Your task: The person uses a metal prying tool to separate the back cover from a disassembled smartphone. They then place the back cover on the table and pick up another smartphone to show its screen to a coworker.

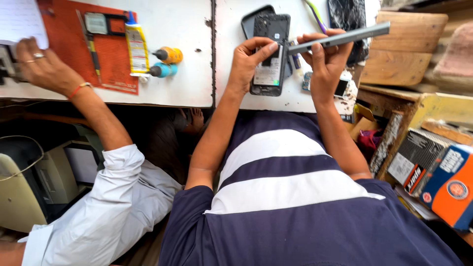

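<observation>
Phone: opened phone lay face down on the far white table, near the middle, its back removed so that the dark inner board faced up and could be reached.
Table: it carried all the work things at the far side of the scene; a seam divided it into a left and a right part.
Orange mat: orange mat lay on the left part, probably to keep small parts from rolling away; a co-worker's hand with rings rested at its left edge.
Grey panel: grey panel, long and flat, was held edge-on above the table, just right of the phone, lifted away from the phone body.
Right hand: right hand had its fingers closed around the grey panel, thumb under, so the panel stayed level.
Left hand: left hand pressed the phone's left edge with bent fingers, the thumb on top; it seemed to steady the phone, not lift it.
Glue tube: glue tube lay on the mat's right border, cap far.
Small bottles: yellow and blue small bottles lay on their sides just right of the tube, within reach of both persons.
</observation>
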